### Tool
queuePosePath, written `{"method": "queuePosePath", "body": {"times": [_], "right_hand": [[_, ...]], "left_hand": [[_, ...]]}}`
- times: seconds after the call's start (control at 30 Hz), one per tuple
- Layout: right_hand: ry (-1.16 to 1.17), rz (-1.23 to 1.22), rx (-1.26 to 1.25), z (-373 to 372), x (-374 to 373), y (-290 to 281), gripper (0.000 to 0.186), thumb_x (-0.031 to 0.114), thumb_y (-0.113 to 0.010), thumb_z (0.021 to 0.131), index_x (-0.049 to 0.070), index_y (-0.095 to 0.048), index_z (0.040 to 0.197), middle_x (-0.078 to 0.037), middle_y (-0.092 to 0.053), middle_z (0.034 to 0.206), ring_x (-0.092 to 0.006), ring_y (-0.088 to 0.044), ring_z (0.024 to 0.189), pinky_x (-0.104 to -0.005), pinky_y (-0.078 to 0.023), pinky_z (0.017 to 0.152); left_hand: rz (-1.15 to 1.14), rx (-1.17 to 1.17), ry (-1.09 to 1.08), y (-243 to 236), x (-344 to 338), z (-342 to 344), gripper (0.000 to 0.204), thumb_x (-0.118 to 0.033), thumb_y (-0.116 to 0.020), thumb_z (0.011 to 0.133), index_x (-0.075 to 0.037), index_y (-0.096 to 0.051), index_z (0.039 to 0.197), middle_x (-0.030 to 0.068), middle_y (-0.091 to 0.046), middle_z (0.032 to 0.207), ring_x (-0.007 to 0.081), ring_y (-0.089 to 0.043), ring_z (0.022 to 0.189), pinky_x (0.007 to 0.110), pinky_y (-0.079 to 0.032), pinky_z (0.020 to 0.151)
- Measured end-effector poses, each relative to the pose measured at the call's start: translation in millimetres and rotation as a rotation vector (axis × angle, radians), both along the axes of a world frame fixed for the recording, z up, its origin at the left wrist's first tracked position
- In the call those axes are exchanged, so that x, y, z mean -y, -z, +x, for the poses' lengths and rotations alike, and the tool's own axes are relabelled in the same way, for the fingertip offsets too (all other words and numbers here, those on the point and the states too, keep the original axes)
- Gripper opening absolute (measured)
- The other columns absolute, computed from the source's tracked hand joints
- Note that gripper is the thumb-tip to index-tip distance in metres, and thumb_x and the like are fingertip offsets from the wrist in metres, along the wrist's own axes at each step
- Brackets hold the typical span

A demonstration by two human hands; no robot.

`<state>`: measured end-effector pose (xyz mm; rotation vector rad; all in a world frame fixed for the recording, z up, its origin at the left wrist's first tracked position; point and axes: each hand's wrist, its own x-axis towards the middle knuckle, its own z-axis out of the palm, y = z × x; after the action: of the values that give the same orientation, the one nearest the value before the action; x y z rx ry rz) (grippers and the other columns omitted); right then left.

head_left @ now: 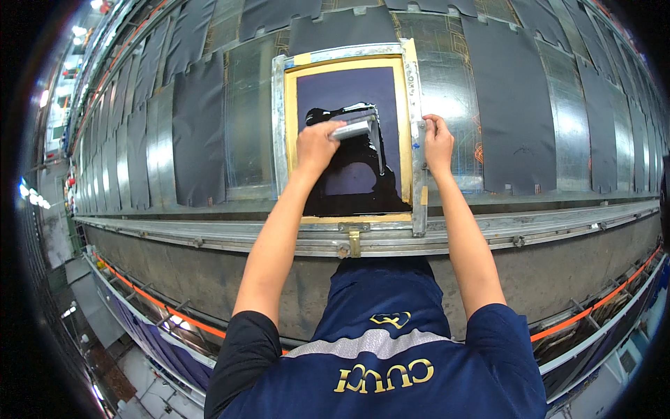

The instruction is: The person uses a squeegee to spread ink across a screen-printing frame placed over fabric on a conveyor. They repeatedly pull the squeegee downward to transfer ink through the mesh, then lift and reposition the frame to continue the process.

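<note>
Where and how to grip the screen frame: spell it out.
Probably by its right rail, from the outer right, near the right hand: the rail is straight and narrow, and its outer edge faces away from the black ink.

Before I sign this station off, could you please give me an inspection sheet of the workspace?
Surface: long shiny table with dark sheets in rows.
Job's things: metal frame with yellow inner border and dark purple panel; glossy black liquid on the panel; grey tool over it.
Clutter: nothing seen.
Hands: left hand holds the grey tool; right hand has its fingers at the frame's right bar, grip unclear.
Cables: nothing seen.
Surroundings: metal rail along the near edge; bright lights far left.
</note>
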<state>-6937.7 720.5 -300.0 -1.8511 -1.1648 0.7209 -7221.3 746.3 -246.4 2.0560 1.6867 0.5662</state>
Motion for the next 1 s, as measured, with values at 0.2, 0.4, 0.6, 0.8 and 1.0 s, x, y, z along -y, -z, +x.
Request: {"method": "queuePosePath", "body": {"times": [0.2, 0.4, 0.6, 0.8, 1.0], "right_hand": [[0.007, 0.023, -0.023, -1, 0, 3, 0.02, 0.019, -0.058, 0.104, 0.006, -0.071, 0.111, -0.018, -0.066, 0.074, -0.0277, -0.061, 0.062, -0.0415, -0.048, 0.064], [0.012, -0.024, -0.028, 3, 2, 6, 0.021, 0.021, -0.057, 0.105, 0.006, -0.071, 0.111, -0.014, -0.059, 0.068, -0.0216, -0.052, 0.059, -0.0399, -0.044, 0.061], [0.02, -0.003, -0.008, 3, 1, 3, 0.021, 0.02, -0.058, 0.105, 0.005, -0.07, 0.11, -0.014, -0.059, 0.068, -0.0217, -0.051, 0.057, -0.04, -0.043, 0.06], [0.015, -0.023, -0.023, 0, 2, 1, 0.019, 0.019, -0.058, 0.104, 0.005, -0.07, 0.109, -0.017, -0.063, 0.071, -0.0279, -0.059, 0.06, -0.0414, -0.046, 0.062], [0.015, -0.004, -0.035, 4, 0, 4, 0.019, 0.019, -0.058, 0.103, 0.005, -0.071, 0.109, -0.02, -0.071, 0.084, -0.0357, -0.067, 0.07, -0.0436, -0.05, 0.068]], "left_hand": [[0.149, -0.077, 0.089, 21, 15, 3, 0.035, 0.006, -0.07, 0.075, -0.012, -0.08, 0.104, 0.0081, -0.078, 0.109, 0.0268, -0.075, 0.1, 0.038, -0.059, 0.089], [0.157, -0.181, 0.134, 21, 118, -5, 0.045, 0.008, -0.07, 0.071, -0.017, -0.077, 0.107, 0.001, -0.077, 0.115, 0.0238, -0.073, 0.108, 0.042, -0.055, 0.093], [0.074, 0.022, 0.092, 13, 47, -7, 0.039, 0.006, -0.07, 0.074, -0.014, -0.08, 0.105, 0.0076, -0.078, 0.11, 0.0296, -0.074, 0.102, 0.04, -0.059, 0.092], [-0.074, -0.211, 0.033, -1, -59, 9, 0.029, -0.007, -0.073, 0.079, -0.018, -0.082, 0.105, 0.0096, -0.077, 0.103, 0.0315, -0.074, 0.095, 0.042, -0.059, 0.084], [0.02, -0.154, 0.092, 15, -4, 9, 0.025, -0.004, -0.07, 0.083, -0.015, -0.081, 0.103, 0.0084, -0.078, 0.104, 0.0305, -0.074, 0.095, 0.041, -0.059, 0.084]]}}
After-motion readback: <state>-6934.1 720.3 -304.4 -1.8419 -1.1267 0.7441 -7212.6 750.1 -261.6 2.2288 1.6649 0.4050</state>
